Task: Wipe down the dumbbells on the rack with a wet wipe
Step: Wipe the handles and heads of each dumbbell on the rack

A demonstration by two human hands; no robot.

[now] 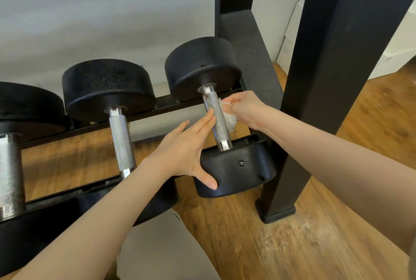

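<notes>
Three black dumbbells with knurled steel handles lie across a low black rack (180, 105). On the rightmost dumbbell (238, 167), my left hand (186, 147) has straight fingers touching the left side of the handle (217, 117), and its thumb rests on the near head. My right hand (245, 108) grips a crumpled white wet wipe (229, 117) and presses it against the handle's right side. The middle dumbbell (108, 86) and the left dumbbell (13, 122) lie untouched.
A thick black upright post (324, 77) stands just right of the rack on the wooden floor (292, 246). A white wall (101, 9) is behind the rack. My knee in light trousers (162, 248) is at the bottom centre.
</notes>
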